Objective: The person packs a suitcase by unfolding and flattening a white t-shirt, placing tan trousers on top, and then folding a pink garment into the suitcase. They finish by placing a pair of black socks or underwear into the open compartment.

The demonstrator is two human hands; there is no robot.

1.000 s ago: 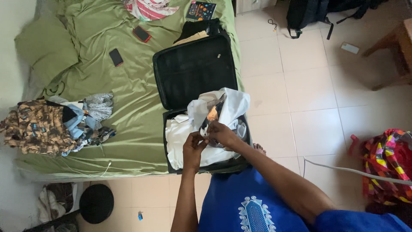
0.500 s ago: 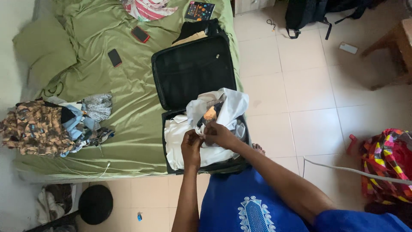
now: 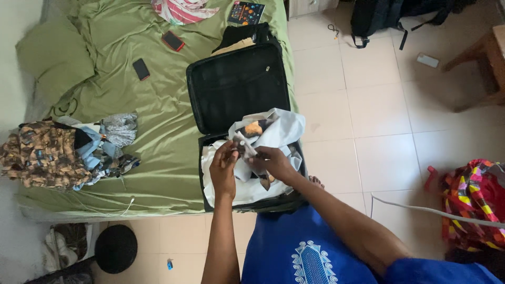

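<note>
There, over the open black suitcase [image 3: 239,84] on the green bed [image 3: 158,115], we held a bundled white garment [image 3: 279,129] with a dark and orange print showing inside its folds. Our left hand [image 3: 223,168] pinched a fold of it between thumb and fingers, and our right hand [image 3: 273,163] was closed on the cloth just beside it. White clothes [image 3: 213,163] lay packed beneath. Well apart on the sheet sat a patterned clothes pile [image 3: 58,152], two phones [image 3: 141,69] and a striped cloth [image 3: 181,9]. A backpack [image 3: 379,16] lay on the tiled floor [image 3: 368,105].
</note>
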